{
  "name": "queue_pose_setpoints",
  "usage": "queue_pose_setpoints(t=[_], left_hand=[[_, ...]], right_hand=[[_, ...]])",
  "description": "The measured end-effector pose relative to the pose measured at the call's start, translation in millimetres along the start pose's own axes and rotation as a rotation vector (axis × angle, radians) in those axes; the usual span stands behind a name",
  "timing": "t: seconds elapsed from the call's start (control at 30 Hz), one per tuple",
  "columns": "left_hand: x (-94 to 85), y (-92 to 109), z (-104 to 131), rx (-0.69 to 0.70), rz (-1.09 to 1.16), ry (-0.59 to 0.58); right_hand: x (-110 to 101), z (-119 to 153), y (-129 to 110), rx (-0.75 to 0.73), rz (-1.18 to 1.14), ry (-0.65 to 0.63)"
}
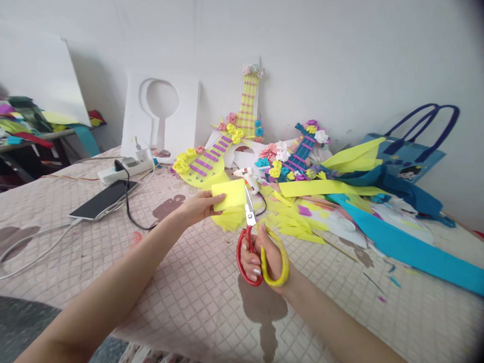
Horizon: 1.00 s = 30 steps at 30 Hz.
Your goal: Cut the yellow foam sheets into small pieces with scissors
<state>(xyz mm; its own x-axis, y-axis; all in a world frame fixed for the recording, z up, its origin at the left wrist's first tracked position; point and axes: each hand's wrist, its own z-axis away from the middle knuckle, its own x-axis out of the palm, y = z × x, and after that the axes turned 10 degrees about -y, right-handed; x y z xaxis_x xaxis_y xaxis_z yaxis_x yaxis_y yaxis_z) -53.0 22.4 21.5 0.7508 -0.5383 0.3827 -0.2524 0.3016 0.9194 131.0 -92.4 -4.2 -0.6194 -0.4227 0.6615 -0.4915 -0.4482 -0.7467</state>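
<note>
Pinched between the thumb and fingers of my left hand [198, 207] is a yellow paper piece [230, 195], held above the table. My right hand [265, 253] has its fingers through the handles of the scissors [249, 218], one red and one yellow. Their blades point up and away, beside the right edge of the yellow paper. More yellow paper lies below and behind the held piece. A white glue gun [248, 177] rests just beyond the blades.
Paper-flower guitar crafts [211, 160] lean at the back. Yellow strips [298, 221] and a long blue strip [415, 252] lie right, near a blue bag [411, 157]. At left are a phone [104, 199], power strip [127, 166] and cables.
</note>
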Motion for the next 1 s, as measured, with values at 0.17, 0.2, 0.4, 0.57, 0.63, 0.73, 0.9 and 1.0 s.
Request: queue_pose_setpoints(t=[0.17, 0.2, 0.4, 0.57, 0.63, 0.73, 0.9, 1.0], left_hand=[[0.3, -2.1, 0.1, -0.019, -0.018, -0.041], [0.4, -3.1, 0.1, -0.025, -0.021, -0.053], [0.5, -7.2, -0.6, -0.038, -0.039, -0.076], [-2.0, -7.5, -1.5, -0.039, -0.037, -0.087], [-2.6, -7.0, -1.5, -0.037, -0.034, -0.082], [-2.5, -5.8, -1.2, -0.035, -0.033, -0.076], [-0.9, -5.1, -0.1, -0.047, -0.05, -0.082], [0.2, -6.1, 0.3, -0.052, -0.062, -0.111]], right_hand=[[-0.3, 0.3, -1.6, 0.001, -0.037, -0.064], [-0.5, 0.2, -2.1, -0.001, -0.041, -0.073], [-3.6, 0.0, -2.9, 0.003, -0.058, -0.085], [-4.6, 0.5, -0.7, -0.007, -0.088, -0.062], [-4.5, 0.5, 0.4, -0.024, -0.089, -0.064], [-3.8, 0.4, 1.2, -0.031, -0.087, -0.068], [-1.4, 0.5, -1.8, -0.007, -0.085, -0.059], [-0.8, 0.8, -4.6, -0.001, -0.078, -0.065]])
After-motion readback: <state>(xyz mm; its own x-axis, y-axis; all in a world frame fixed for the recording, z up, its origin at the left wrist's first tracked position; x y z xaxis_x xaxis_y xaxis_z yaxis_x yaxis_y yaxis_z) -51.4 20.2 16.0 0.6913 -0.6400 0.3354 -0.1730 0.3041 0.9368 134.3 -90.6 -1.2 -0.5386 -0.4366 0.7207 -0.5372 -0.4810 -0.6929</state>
